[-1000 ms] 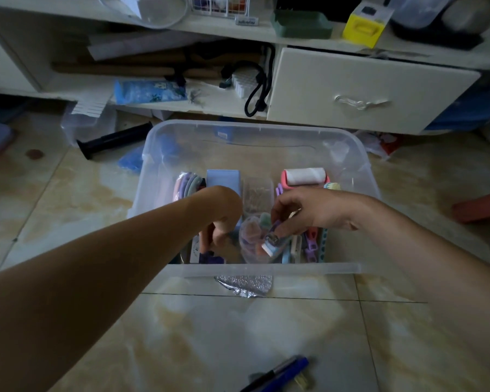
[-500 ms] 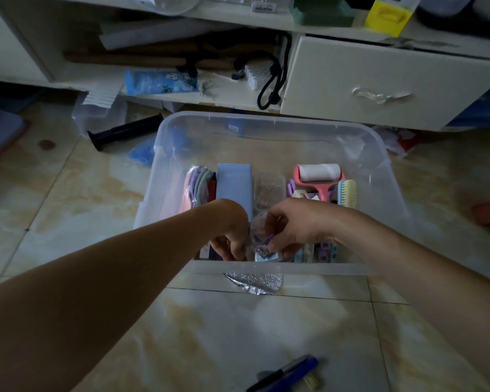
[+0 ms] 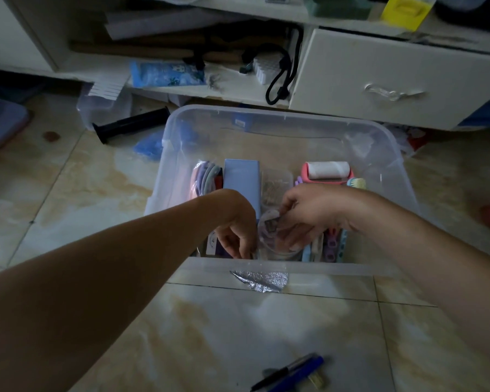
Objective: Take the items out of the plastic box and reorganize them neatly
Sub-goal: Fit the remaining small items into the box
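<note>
Both hands reach into the clear plastic box point(image 3: 280, 120) on the floor. The right hand point(image 3: 309, 213) pinches a small round pouch point(image 3: 269, 230) near the front wall. The left hand point(image 3: 235, 224), just beside it, curls downward, apparently gripping something hidden.

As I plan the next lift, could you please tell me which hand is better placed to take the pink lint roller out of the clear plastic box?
Probably the right hand: it lies just in front of the pink lint roller in the clear plastic box. The left hand is further left.
</note>
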`<state>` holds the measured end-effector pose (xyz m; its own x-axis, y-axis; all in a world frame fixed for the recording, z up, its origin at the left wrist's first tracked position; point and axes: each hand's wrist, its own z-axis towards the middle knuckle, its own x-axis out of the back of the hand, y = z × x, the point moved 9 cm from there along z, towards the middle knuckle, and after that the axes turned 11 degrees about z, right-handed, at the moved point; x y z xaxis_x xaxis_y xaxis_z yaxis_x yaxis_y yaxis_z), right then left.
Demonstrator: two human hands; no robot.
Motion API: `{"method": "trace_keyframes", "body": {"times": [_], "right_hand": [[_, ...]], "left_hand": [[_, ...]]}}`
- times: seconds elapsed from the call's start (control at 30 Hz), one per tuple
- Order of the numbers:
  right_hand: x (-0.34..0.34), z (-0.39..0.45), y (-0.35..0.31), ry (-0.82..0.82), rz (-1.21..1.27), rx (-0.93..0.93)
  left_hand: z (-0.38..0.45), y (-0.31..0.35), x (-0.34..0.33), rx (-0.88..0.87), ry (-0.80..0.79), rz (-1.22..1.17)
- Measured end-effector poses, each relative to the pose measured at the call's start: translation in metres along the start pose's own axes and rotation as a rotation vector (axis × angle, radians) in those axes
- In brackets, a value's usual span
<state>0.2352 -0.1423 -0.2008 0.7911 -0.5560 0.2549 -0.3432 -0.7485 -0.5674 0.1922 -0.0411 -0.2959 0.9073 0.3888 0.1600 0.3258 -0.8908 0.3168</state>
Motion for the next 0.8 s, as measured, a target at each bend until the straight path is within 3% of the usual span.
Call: {"method": "trace_keyframes", "body": {"times": [0.17,0.3,0.43,0.57,0.8], "right_hand": [[0.025,-0.009,-0.002,0.123,-0.253,0.039],[0.008,-0.008,0.012,0.112,-0.493,-0.032],[-0.005,-0.006,0.014,0.146,-0.571,-0.020],[-0.014,-0.004,0.008,0.111,-0.603,-0.004],[-0.020,0.001,0.003,0.011,-0.949,0.014]], "left_hand": [[0.003,0.001,-0.001,0.002,0.017,-0.038],[0.007,0.005,-0.001,-0.003,0.070,0.020],[0.008,0.006,-0.002,0.005,0.077,0.064],[0.008,0.006,-0.001,0.009,0.082,0.076],[0.007,0.005,-0.002,0.028,0.100,0.089]]}}
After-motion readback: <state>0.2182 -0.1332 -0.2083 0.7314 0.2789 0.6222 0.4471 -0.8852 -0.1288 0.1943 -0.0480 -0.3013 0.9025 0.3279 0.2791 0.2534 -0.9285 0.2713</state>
